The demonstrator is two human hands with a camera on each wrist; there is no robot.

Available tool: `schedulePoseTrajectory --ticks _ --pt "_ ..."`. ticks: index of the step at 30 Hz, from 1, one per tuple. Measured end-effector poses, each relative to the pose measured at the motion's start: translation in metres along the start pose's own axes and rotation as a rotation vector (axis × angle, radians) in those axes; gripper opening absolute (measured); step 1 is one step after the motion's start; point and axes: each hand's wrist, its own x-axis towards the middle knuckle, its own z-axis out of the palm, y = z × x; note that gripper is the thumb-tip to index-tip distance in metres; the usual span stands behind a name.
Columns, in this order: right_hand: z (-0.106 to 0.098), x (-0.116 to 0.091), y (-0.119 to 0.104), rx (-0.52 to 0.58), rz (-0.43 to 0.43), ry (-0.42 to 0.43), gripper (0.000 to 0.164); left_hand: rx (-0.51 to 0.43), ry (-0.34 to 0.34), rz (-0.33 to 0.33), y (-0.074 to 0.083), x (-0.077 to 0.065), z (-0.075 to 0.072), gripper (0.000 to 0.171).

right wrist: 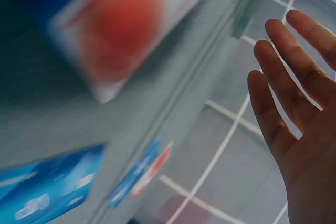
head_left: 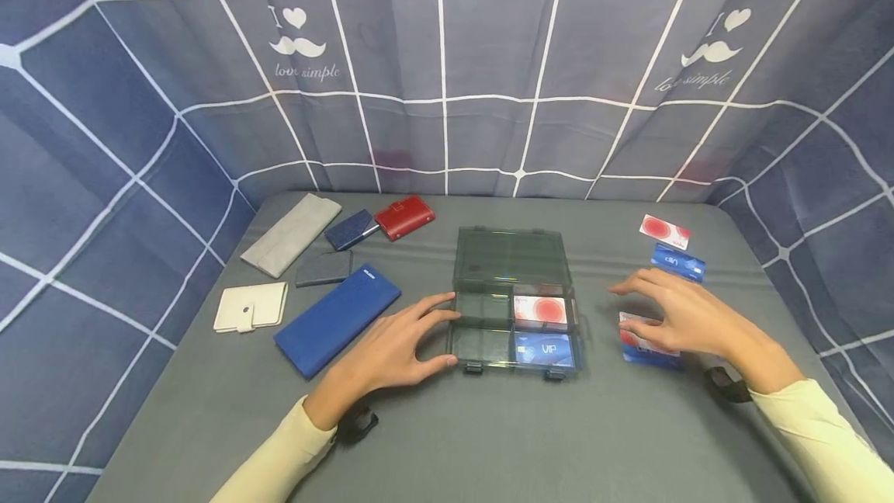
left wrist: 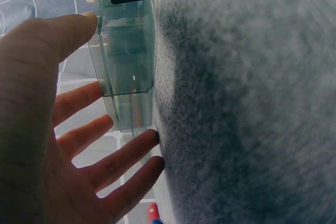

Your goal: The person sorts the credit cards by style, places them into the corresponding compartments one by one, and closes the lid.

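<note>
A see-through green plastic box (head_left: pixel 482 309) stands with its hinged lid (head_left: pixel 512 258) raised. Its right compartments hold a red-and-white card (head_left: pixel 540 310) at the back and a blue VIP card (head_left: pixel 545 349) in front. My left hand (head_left: pixel 398 340) rests its fingertips and thumb against the box's left end, fingers spread in the left wrist view. Over on the right, my right hand (head_left: pixel 680 313) hovers over a red-and-white card (right wrist: pixel 121 19) overlapping a blue card (head_left: pixel 653 358), which it partly hides in the head view. Its fingers (right wrist: pixel 286 69) hold nothing.
Behind the right hand lie another blue card (head_left: pixel 677 262) and a red-and-white card (head_left: pixel 665 231). On the left are a long blue wallet (head_left: pixel 337 320), a white wallet (head_left: pixel 250 307), a grey one (head_left: pixel 292 235), a red one (head_left: pixel 405 217) and small dark ones. A checked curtain (head_left: pixel 489 60) closes the back.
</note>
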Motion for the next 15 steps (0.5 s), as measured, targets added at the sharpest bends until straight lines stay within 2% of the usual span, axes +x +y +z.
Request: schedulePoseTrajectory --ticks 5,10,15 --pt "0.006 -0.025 0.007 -0.042 0.035 -0.013 0.053 -0.001 -0.003 -0.009 -0.002 0.000 -0.003 0.063" --pt "0.011 -0.051 0.015 -0.078 0.056 0.006 0.058 -0.017 -0.017 -0.002 -0.002 0.002 0.000 0.063" --pt "0.014 -0.066 0.021 -0.094 0.070 0.011 0.061 -0.024 -0.015 -0.007 0.000 0.002 0.003 0.064"
